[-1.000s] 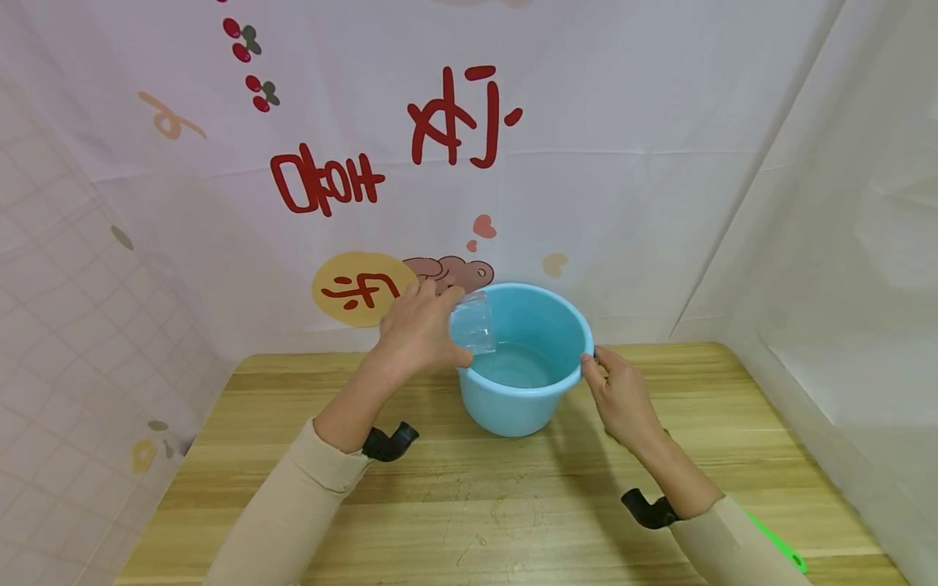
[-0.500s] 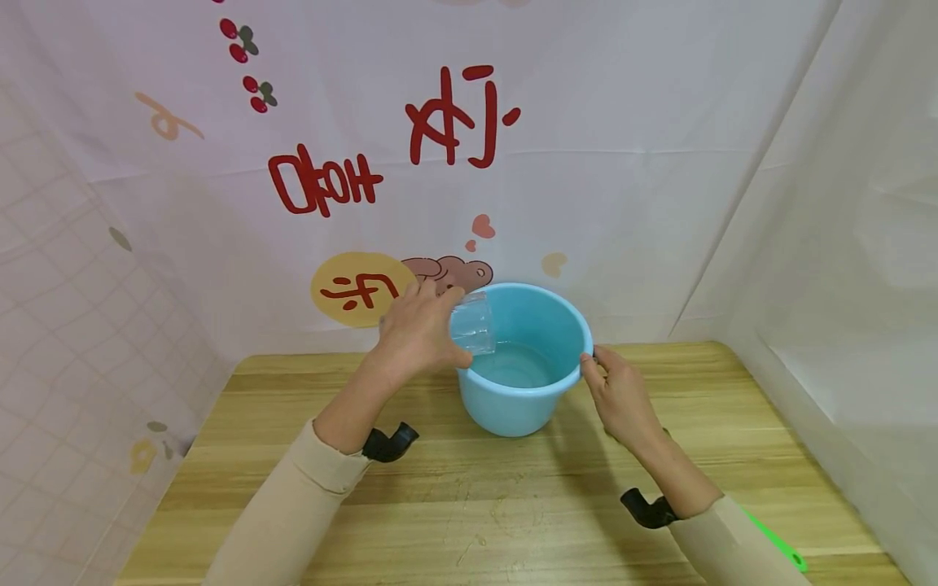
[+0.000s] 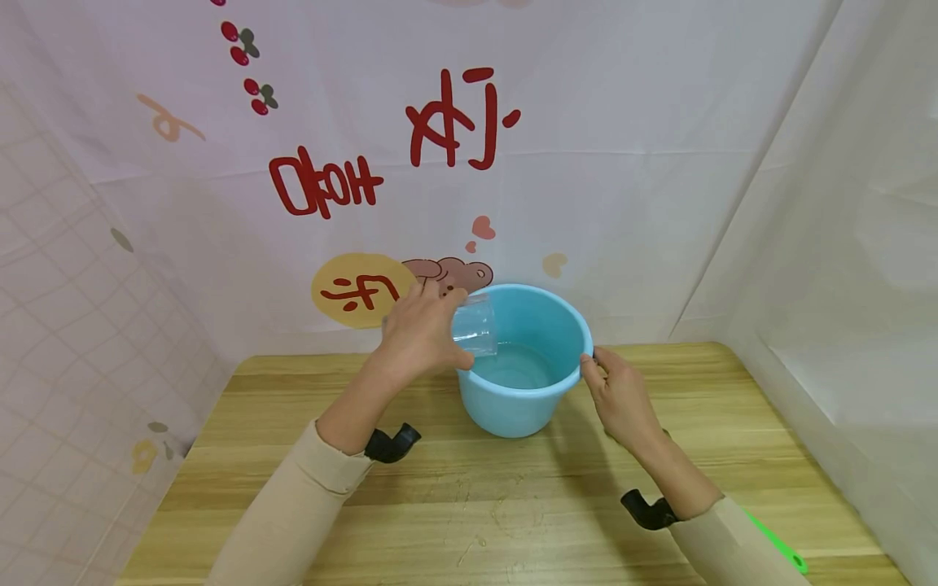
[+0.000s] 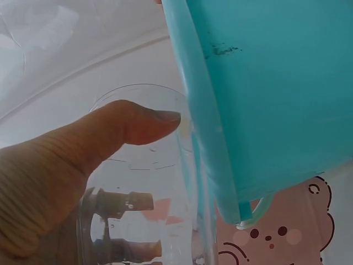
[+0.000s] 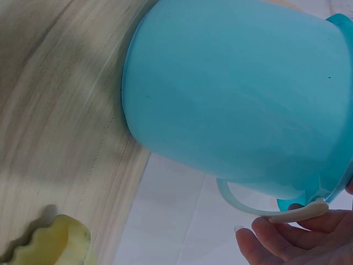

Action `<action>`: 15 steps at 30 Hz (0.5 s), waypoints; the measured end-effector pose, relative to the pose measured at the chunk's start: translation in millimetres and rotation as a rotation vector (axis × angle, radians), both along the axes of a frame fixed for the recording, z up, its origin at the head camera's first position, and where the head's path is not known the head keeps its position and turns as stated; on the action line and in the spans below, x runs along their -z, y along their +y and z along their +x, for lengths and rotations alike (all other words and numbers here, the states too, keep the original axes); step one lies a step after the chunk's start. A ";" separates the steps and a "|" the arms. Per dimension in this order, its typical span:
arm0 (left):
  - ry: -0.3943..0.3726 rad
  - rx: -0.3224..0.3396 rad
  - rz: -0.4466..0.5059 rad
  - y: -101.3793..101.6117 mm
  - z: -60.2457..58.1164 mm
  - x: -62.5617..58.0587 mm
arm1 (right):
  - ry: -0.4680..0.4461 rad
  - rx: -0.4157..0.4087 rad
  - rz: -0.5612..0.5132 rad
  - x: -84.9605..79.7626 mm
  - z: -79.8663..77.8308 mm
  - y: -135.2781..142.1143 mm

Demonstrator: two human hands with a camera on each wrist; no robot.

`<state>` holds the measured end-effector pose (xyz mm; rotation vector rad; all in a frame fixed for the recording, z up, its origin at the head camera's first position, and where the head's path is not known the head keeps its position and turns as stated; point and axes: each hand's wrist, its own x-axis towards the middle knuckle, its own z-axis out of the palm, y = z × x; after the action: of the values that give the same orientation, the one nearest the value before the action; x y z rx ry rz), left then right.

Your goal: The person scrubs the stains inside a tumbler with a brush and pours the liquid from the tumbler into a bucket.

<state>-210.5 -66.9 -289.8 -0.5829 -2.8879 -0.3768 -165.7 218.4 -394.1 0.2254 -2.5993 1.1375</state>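
My left hand [image 3: 419,330] grips a clear plastic cup [image 3: 476,327], tipped on its side with its mouth over the left rim of a light blue bucket [image 3: 510,413]. In the left wrist view the thumb [image 4: 146,124] lies along the cup's wall, and drops cling inside. Shallow water [image 3: 516,368] covers the bucket's bottom. The bucket stands on the table, its right rim held by my right hand [image 3: 623,399]. Up close in the right wrist view, the right fingers [image 5: 281,237] curl by the pale grip of the bucket's handle [image 5: 242,208].
A green handle [image 3: 782,547] pokes out beside the right sleeve on the wooden table [image 3: 410,521], which has wet marks in front of the bucket. A yellow wavy-edged thing [image 5: 55,243] lies on the table in the right wrist view. A printed white cloth [image 3: 623,203] hangs behind.
My left hand and the cup have shifted very slightly to the right. The right hand and the bucket stay where they were.
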 end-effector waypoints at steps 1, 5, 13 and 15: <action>0.000 0.001 -0.003 0.2 0.0 0.0 | 0.000 0.001 0.001 -0.2 0.0 -0.1; 0.003 0.004 -0.015 0.3 0.0 0.0 | 0.000 -0.002 -0.004 -0.3 0.4 -0.2; 0.005 0.008 -0.020 0.3 0.4 0.0 | -0.009 -0.004 -0.006 0.7 0.6 0.3; 0.008 0.011 -0.026 0.2 0.8 -0.5 | -0.010 0.001 -0.005 0.0 0.8 0.2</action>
<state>-209.7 -66.7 -289.4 -0.6036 -2.8871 -0.3377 -164.9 218.6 -394.1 0.2178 -2.6041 1.1479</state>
